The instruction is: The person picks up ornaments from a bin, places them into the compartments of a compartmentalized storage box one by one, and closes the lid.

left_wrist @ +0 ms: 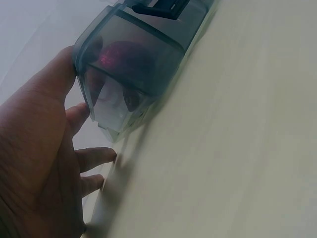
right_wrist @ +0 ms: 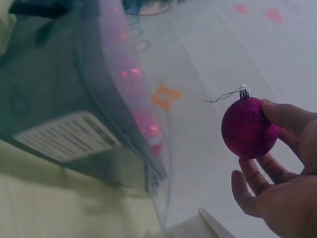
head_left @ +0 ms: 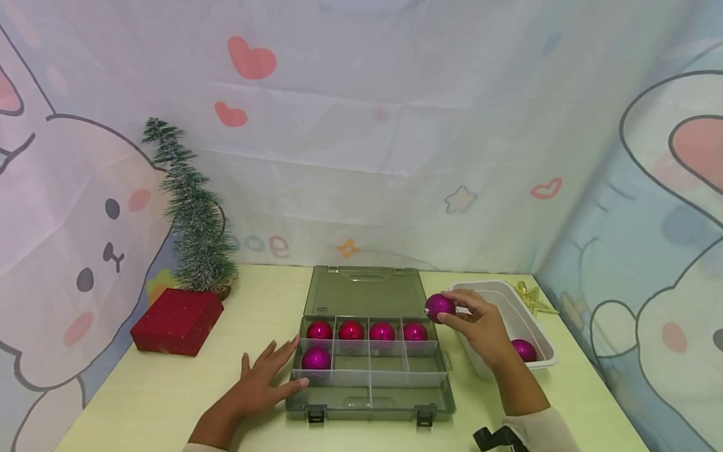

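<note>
My right hand pinches a glittery purple Christmas ball between thumb and fingers, above the right edge of the organizer box. In the right wrist view the ball shows a silver cap with a wire hook. The clear grey organizer box lies with its lid raised at the back. Several shiny pink-red balls fill its back row of compartments, one each. A glittery purple ball sits in the leftmost middle compartment. My left hand, fingers spread, touches the box's left side.
A white bin at the right holds another purple ball. Behind it lies a gold star. At the left are a red box and a small frosted tree. A black object is beside my right sleeve.
</note>
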`<state>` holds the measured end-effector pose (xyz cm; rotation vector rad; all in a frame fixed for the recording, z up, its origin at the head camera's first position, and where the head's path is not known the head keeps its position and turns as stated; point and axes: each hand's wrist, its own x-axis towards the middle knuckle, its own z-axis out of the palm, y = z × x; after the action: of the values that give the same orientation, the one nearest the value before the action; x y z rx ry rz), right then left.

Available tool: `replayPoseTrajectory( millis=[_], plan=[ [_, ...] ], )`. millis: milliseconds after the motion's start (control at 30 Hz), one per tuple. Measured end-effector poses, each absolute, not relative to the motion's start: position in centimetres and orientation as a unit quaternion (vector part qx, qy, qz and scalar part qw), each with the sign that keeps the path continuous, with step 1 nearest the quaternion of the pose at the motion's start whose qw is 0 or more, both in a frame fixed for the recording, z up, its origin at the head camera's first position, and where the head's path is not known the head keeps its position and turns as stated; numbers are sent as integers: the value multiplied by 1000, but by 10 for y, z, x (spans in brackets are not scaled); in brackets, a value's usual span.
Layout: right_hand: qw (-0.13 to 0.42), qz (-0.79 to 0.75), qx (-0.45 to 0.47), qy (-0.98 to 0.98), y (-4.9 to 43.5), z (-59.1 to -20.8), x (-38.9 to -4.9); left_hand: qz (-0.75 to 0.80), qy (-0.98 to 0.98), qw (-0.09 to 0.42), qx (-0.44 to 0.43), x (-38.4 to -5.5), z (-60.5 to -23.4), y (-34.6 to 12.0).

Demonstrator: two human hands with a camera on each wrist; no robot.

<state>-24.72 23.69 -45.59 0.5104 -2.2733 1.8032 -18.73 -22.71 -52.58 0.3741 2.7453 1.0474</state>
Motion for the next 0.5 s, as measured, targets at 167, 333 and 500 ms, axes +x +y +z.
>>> replayPoseTrajectory(
  millis=[167,333,500],
  plan=[
    [98,610,189,-764,216,-460,-245,350,924,89,126,-187,-526,-227],
    [109,584,184,-783,196,-464,-241,350,924,87,128,-187,-527,-228],
    [114,562,172,-801,178,-468,-237,352,923,88,130,-187,-526,-228]
  ],
)
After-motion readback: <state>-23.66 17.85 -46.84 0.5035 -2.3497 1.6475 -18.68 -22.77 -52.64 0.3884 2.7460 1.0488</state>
